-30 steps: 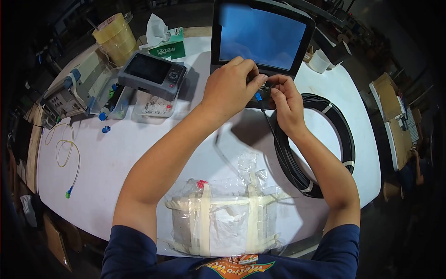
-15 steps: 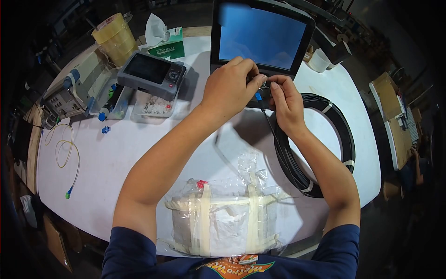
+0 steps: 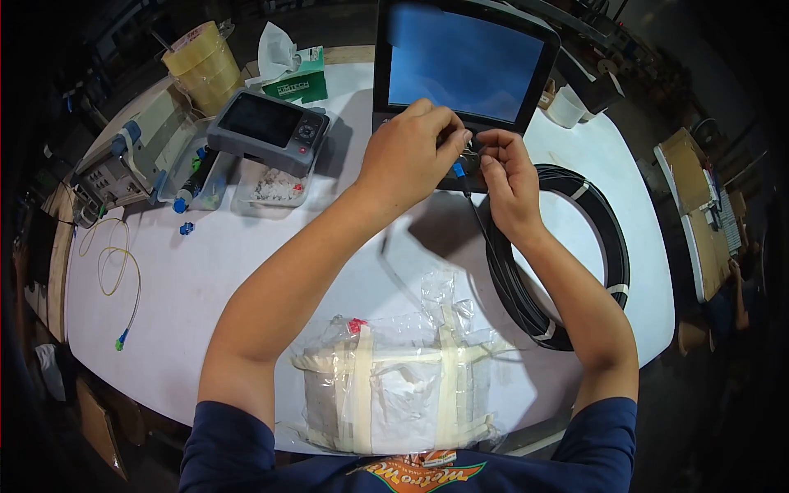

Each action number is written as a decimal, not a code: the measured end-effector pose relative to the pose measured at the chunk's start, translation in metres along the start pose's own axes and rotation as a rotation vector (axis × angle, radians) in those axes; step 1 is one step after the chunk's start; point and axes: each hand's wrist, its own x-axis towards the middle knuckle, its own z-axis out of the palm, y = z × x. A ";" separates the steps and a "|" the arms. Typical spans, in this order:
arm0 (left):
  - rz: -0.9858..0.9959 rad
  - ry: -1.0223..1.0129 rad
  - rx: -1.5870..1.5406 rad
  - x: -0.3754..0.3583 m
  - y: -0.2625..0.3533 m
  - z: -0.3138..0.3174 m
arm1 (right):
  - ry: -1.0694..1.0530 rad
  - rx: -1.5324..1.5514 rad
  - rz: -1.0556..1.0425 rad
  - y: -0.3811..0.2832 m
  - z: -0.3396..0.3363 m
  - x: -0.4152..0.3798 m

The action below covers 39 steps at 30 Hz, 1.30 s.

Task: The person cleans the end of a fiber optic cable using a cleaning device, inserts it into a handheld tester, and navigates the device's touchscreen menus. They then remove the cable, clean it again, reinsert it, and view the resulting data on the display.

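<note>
Both hands are raised in front of a monitor-like device [image 3: 464,66] with a lit blue screen. My left hand [image 3: 411,152] is closed in a pinch just below the screen; what sits between its fingertips is too small to make out. Close beside it, my right hand [image 3: 514,181] has its fingers curled in with the thumb against them, and its contents are hidden. Between the two hands shows a small blue connector [image 3: 459,169] on a thin black cable [image 3: 477,218]. This cable runs down toward a coil of black cable [image 3: 612,238] under my right forearm.
At left stand a grey handheld tester [image 3: 263,123], a tub of white scraps [image 3: 275,187], tape rolls [image 3: 201,70], a wipes box [image 3: 300,82] and a bench instrument [image 3: 131,156]. A yellow fibre lead [image 3: 127,255] lies at far left. A plastic-wrapped taped pad [image 3: 403,403] lies near my body.
My right hand has shifted slightly right and its fingers have curled in more, a little away from the left. My left hand stays nearly in place.
</note>
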 end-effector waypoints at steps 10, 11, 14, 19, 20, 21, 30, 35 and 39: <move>-0.041 0.010 -0.024 0.001 0.003 0.000 | -0.006 0.033 0.100 -0.004 0.002 0.001; -0.007 0.025 -0.028 0.000 0.003 0.000 | -0.007 0.042 0.103 -0.004 0.002 0.001; 0.013 0.016 -0.008 0.001 0.003 -0.002 | -0.022 0.079 0.132 -0.002 0.001 0.001; 0.000 0.004 -0.017 0.000 0.001 0.000 | -0.024 0.034 0.117 -0.004 0.001 0.000; -0.020 -0.008 0.004 0.001 0.002 -0.001 | -0.027 0.028 0.110 -0.005 0.001 0.001; -0.040 -0.019 0.025 0.002 0.003 -0.002 | -0.027 0.028 0.107 -0.006 0.001 0.002; 0.011 -0.017 0.007 0.002 0.001 -0.003 | -0.019 0.027 0.129 -0.008 0.001 0.002; -0.004 -0.012 0.022 0.003 -0.001 0.000 | -0.040 -0.004 0.092 -0.004 -0.001 0.001; -0.004 -0.009 -0.001 0.003 -0.002 -0.001 | -0.016 -0.056 -0.001 -0.001 0.000 0.000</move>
